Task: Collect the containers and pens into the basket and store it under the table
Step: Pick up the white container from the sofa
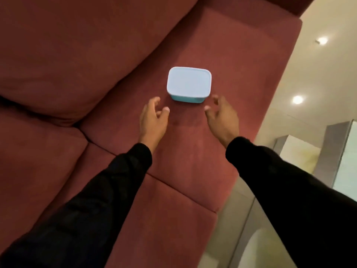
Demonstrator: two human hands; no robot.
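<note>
A teal container with a pale blue lid (pixel 189 83) sits upright on the wide arm of a red sofa (pixel 222 144). My left hand (pixel 153 118) hovers just below and left of it, fingers loosely spread and holding nothing. On the other side, below and right of the container, my right hand (pixel 222 117) is held the same way, empty. Neither hand touches the container. No basket or pens are in view.
A big red back cushion (pixel 73 55) fills the upper left, seat cushions (pixel 38 161) lie at lower left. Glossy pale floor (pixel 318 78) runs along the sofa's right edge, with a grey and light piece of furniture (pixel 332 151) at the right.
</note>
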